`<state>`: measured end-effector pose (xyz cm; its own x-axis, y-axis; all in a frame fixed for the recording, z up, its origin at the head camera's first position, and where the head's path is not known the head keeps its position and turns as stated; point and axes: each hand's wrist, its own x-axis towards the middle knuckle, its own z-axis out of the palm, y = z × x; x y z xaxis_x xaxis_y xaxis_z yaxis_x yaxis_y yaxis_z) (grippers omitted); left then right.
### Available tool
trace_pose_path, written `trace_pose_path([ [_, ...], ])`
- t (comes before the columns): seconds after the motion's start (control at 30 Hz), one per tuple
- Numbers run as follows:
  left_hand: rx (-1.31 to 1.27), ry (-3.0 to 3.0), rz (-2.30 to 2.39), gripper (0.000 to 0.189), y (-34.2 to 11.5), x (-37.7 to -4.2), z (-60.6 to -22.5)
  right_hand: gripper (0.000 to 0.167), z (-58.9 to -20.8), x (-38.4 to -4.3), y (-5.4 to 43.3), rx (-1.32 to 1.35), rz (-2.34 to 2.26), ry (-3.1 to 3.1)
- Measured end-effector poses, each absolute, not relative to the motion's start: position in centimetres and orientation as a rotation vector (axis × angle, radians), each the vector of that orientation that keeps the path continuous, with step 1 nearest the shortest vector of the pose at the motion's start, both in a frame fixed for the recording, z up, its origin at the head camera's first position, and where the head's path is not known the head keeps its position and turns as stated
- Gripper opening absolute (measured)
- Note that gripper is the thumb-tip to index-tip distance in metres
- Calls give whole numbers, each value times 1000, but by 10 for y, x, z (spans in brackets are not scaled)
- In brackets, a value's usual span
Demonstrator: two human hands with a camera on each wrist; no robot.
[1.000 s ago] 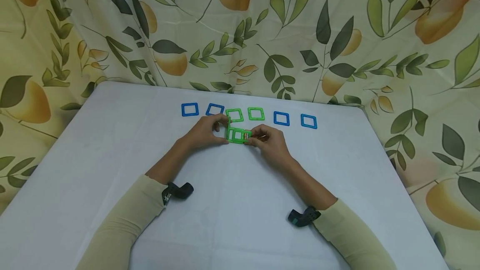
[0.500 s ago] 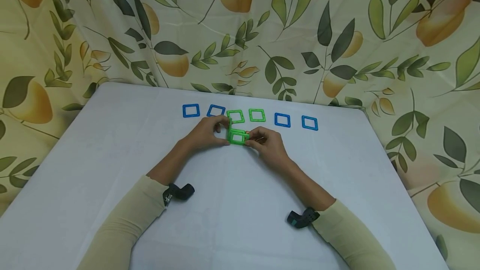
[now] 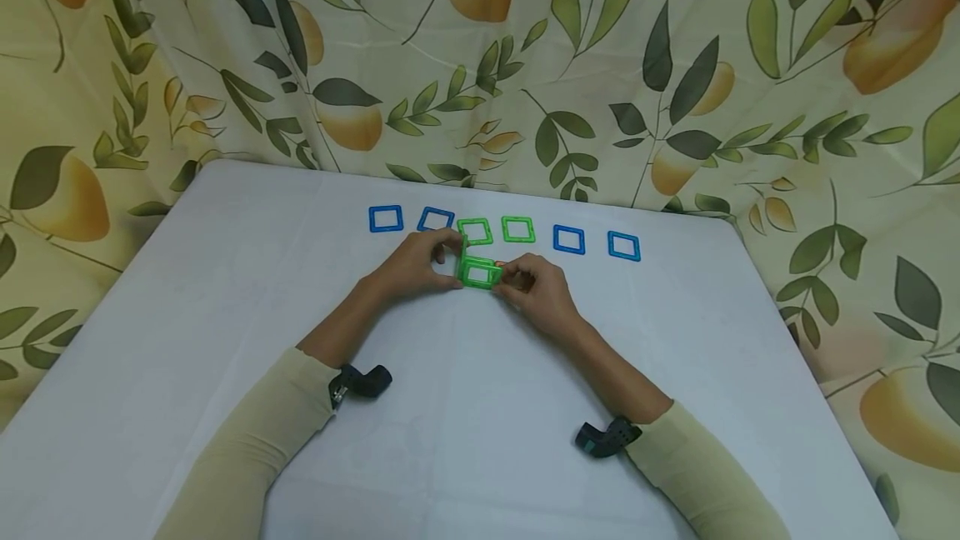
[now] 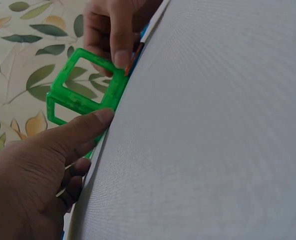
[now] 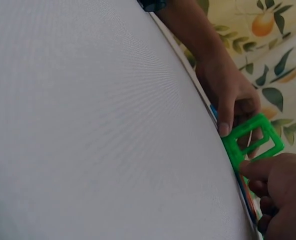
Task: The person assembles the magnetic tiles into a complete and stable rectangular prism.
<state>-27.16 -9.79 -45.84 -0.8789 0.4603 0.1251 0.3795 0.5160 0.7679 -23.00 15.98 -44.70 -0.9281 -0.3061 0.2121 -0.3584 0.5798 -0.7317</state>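
Several green magnetic tiles (image 3: 480,285), see-through square frames, stand joined edge to edge in a small upright shape on the white table. My left hand (image 3: 411,263) pinches their left side, thumb at the bottom near the table. At the right side, my right hand (image 3: 542,288) pinches the edge of a tile. In the left wrist view, the green frames (image 4: 95,104) show between both hands, the left thumb pressed on a lower corner. The right wrist view shows the green tiles (image 5: 260,120) between both thumbs. A small red-orange patch (image 3: 500,263) shows beside my right fingers; its kind is unclear.
Behind the hands lies a row of flat tiles: blue tiles (image 3: 386,207) on the left, green tiles (image 3: 517,218) in the middle, and blue tiles (image 3: 624,233) on the right. A patterned cloth (image 3: 480,132) hangs along the table's far edge.
The right part of the green shape, spread out to the right a second ago, has swung in, then slightly outward again, in my right fingers. My left hand keeps its hold.
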Motion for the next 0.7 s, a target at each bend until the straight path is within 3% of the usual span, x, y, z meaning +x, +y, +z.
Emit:
trace_pose_path([
  [0.7,751,2663,1314,66,-99,-271,-459,11,-453,-232,160,599,1282,-2734],
])
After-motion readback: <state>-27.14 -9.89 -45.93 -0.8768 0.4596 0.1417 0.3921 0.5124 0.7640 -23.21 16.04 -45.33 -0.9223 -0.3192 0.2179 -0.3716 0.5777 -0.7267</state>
